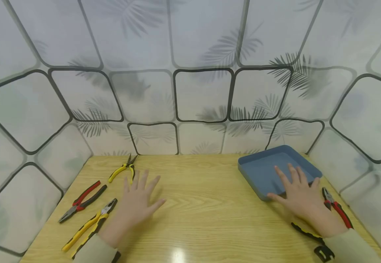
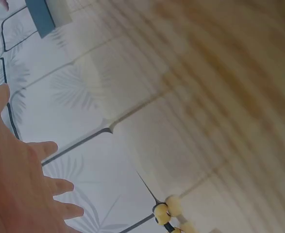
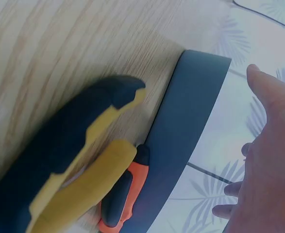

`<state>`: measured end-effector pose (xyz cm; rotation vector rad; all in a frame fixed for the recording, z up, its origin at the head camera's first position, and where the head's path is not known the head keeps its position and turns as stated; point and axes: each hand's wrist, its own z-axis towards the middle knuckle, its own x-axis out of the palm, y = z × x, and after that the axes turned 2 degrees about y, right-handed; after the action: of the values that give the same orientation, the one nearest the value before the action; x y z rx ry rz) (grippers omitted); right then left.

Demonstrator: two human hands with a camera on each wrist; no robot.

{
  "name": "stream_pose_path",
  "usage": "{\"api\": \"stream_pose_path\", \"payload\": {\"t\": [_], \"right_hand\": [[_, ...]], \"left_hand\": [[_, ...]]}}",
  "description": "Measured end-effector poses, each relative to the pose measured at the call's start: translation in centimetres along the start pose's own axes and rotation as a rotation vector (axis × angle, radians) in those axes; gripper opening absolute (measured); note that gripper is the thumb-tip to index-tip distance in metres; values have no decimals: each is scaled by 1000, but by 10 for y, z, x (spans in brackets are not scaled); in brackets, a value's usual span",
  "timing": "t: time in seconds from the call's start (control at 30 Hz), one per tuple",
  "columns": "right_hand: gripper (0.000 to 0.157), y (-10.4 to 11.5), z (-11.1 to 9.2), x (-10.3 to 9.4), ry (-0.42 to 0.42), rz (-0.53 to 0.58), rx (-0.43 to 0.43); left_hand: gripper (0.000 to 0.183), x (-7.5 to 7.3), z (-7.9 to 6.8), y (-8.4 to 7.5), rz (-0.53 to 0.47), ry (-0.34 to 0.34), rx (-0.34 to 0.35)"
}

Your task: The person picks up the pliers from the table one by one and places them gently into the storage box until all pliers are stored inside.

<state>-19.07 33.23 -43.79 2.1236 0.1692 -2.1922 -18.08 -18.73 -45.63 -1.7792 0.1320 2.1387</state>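
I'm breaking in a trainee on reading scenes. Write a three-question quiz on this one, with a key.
1. True or false: the left hand and the right hand are both empty.
2. In the head view, the right hand's fingers overlap: A) the wall; B) the blue tray; C) the yellow pliers at back left.
3. Fill in: counting front to back on the left, the middle pliers have ____ and ____ handles.

Key: 1 true; 2 B; 3 red, black.

Workshop-like, room type unclear: wood-grain table (image 1: 203,219), leaf-print wall covering (image 1: 200,95) on three sides, long-nose pliers (image 1: 77,208), combination pliers (image 1: 104,213).
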Motion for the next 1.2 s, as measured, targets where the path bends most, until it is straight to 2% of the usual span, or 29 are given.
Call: {"api": "stream_pose_path", "payload": {"t": [0.27, 0.53, 0.83, 1.2], "right_hand": [[110, -10, 5, 1, -11, 14, 15], [109, -20, 6, 4, -11, -5, 35], [107, -35, 12, 3, 4, -28, 45], [104, -45, 18, 7, -43, -31, 46]], "left_hand": [[77, 3, 13, -11, 13, -32, 53], [77, 10, 28, -24, 17, 36, 74], [78, 14, 41, -42, -9, 77, 109], [77, 27, 59, -62, -18, 93, 177]]}}
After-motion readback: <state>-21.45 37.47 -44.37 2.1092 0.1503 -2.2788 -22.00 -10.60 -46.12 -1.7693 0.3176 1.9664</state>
